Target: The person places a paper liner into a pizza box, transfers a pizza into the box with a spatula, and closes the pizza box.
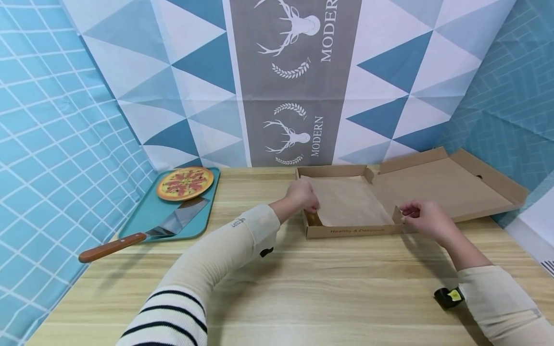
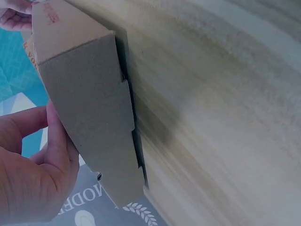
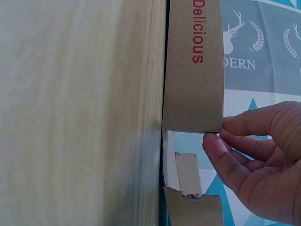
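I count two bare hands (image 1: 301, 194) (image 1: 426, 219) and one each: brown cardboard box (image 1: 355, 231), tan paper sheet (image 1: 350, 199), teal tray (image 1: 149, 212), round pizza (image 1: 185, 184), wooden-handled spatula (image 1: 174, 224).

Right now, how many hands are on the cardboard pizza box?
2. The left hand is at the left wall of the cardboard pizza box; the right hand pinches its front-right corner, beside the open lid.

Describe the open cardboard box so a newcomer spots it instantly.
On the wooden table, look right of the teal tray. There sits the open cardboard box, left hand at its left wall, right hand pinching the near corner by its lid. Unlike the tray, it is brown, holds a paper sheet and reads "Healthy & Delicious" in front.
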`<act>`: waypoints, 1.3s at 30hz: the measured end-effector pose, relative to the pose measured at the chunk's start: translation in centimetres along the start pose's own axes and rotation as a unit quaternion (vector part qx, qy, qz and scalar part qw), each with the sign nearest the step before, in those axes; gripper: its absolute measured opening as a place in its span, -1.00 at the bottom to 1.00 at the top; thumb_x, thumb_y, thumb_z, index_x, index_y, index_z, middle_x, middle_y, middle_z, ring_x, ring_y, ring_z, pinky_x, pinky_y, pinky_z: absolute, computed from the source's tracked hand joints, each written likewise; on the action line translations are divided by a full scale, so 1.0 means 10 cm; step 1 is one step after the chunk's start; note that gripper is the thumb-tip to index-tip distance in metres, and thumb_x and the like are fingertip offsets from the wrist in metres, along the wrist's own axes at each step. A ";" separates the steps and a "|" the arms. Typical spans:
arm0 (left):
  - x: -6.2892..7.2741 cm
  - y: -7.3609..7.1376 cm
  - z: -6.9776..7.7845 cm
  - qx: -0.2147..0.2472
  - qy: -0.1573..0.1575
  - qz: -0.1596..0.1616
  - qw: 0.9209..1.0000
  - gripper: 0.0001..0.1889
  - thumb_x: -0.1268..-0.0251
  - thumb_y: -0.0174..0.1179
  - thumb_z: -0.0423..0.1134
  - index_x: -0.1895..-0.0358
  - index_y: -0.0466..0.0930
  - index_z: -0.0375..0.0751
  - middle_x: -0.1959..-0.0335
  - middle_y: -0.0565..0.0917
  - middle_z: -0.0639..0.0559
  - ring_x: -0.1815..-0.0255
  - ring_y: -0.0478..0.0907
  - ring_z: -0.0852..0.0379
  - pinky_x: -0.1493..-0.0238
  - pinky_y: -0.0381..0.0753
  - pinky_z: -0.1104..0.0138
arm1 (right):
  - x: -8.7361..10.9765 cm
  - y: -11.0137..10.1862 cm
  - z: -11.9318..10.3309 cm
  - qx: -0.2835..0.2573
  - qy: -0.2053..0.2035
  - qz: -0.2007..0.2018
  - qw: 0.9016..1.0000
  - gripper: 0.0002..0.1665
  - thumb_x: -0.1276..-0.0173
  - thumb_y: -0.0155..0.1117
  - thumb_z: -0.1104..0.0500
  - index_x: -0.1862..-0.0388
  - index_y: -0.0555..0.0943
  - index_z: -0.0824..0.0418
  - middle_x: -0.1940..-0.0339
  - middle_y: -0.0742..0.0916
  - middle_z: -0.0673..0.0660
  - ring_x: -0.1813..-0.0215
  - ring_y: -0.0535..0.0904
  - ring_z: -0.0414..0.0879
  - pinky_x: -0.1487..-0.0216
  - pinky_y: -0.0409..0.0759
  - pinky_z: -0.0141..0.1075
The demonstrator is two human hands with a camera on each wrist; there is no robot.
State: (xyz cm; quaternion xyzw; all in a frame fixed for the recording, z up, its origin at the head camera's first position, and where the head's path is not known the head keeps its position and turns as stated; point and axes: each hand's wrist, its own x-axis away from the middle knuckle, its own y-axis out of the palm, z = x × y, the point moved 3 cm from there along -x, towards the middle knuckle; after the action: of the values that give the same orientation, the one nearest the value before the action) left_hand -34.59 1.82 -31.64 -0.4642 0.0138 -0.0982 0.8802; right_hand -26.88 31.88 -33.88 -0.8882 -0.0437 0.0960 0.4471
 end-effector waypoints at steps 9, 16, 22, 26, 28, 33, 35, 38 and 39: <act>-0.15 0.01 0.08 -0.175 0.049 0.016 0.983 -0.81 0.05 0.44 -0.28 0.67 0.64 -0.14 0.76 0.60 0.14 0.68 0.57 0.24 0.57 0.49 0.49 | 0.00 0.00 0.00 0.009 -0.003 0.003 1.000 -0.66 -0.31 0.23 0.32 0.02 0.56 0.56 0.19 0.69 0.34 0.14 0.61 0.16 0.26 0.62 -0.20; -0.24 0.09 0.09 -0.249 0.072 0.000 0.966 -0.81 0.09 0.31 -0.44 0.70 0.57 -0.14 0.77 0.59 0.13 0.79 0.51 0.27 0.70 0.47 0.46 | -0.01 0.00 0.00 0.008 -0.007 0.002 1.000 -0.67 -0.30 0.26 0.34 0.03 0.57 0.56 0.20 0.69 0.35 0.16 0.62 0.15 0.28 0.62 -0.22; -0.25 0.15 0.13 -0.268 0.066 -0.009 0.961 -0.86 0.07 0.22 -0.50 0.62 0.58 -0.20 0.69 0.62 0.03 0.87 0.46 0.27 0.79 0.45 0.46 | -0.01 0.01 0.00 0.000 -0.006 -0.004 1.000 -0.67 -0.31 0.26 0.35 0.02 0.55 0.57 0.18 0.69 0.37 0.13 0.61 0.17 0.27 0.62 -0.21; -0.24 0.14 0.15 -0.277 0.070 -0.003 0.958 -0.86 -0.05 0.21 -0.45 0.57 0.61 -0.18 0.74 0.60 0.08 0.86 0.44 0.26 0.81 0.40 0.46 | 0.00 0.01 -0.02 -0.004 -0.005 -0.006 1.000 -0.67 -0.33 0.25 0.36 0.01 0.54 0.58 0.17 0.68 0.37 0.12 0.60 0.18 0.27 0.61 -0.23; -0.23 0.12 0.15 -0.272 0.072 0.001 0.960 -0.86 -0.09 0.20 -0.44 0.55 0.62 -0.17 0.79 0.58 0.10 0.86 0.44 0.27 0.81 0.39 0.46 | 0.01 0.01 -0.03 -0.006 -0.004 -0.006 1.000 -0.68 -0.34 0.24 0.37 0.01 0.54 0.58 0.18 0.68 0.36 0.13 0.60 0.18 0.28 0.61 -0.24; -0.20 0.06 0.14 -0.269 0.080 0.017 0.960 -0.87 -0.12 0.18 -0.43 0.51 0.63 -0.16 0.81 0.56 0.13 0.81 0.50 0.27 0.74 0.45 0.45 | 0.01 0.01 -0.04 -0.005 -0.004 -0.004 1.000 -0.70 -0.32 0.24 0.38 0.03 0.55 0.58 0.21 0.68 0.35 0.15 0.60 0.16 0.30 0.60 -0.25; -0.19 0.02 0.13 -0.262 0.079 0.026 0.962 -0.88 -0.13 0.18 -0.42 0.50 0.63 -0.16 0.74 0.60 0.12 0.73 0.55 0.24 0.69 0.49 0.43 | 0.01 0.01 -0.05 0.001 -0.006 -0.003 1.000 -0.69 -0.32 0.25 0.38 0.03 0.55 0.58 0.20 0.68 0.36 0.15 0.61 0.17 0.29 0.61 -0.22; -0.16 -0.04 0.12 -0.245 0.077 0.043 0.966 -0.87 -0.11 0.17 -0.42 0.52 0.62 -0.15 0.64 0.64 0.09 0.61 0.58 0.18 0.61 0.52 0.40 | 0.01 0.00 -0.08 0.012 -0.013 0.001 1.000 -0.66 -0.31 0.25 0.37 0.01 0.54 0.58 0.16 0.67 0.41 0.13 0.61 0.23 0.26 0.63 -0.13; -0.15 -0.06 0.11 -0.238 0.077 0.048 0.967 -0.86 -0.09 0.17 -0.43 0.54 0.61 -0.14 0.62 0.64 0.08 0.58 0.58 0.16 0.60 0.52 0.39 | 0.01 -0.01 -0.09 0.015 -0.017 0.001 1.000 -0.66 -0.31 0.25 0.37 0.00 0.54 0.58 0.15 0.66 0.43 0.13 0.61 0.24 0.26 0.64 -0.11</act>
State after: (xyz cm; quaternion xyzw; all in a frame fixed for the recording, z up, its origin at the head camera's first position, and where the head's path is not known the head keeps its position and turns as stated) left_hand -36.06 2.73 -30.62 -0.6504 0.1271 -0.0854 0.7440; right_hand -26.63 31.23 -33.28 -0.8799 -0.0485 0.1122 0.4592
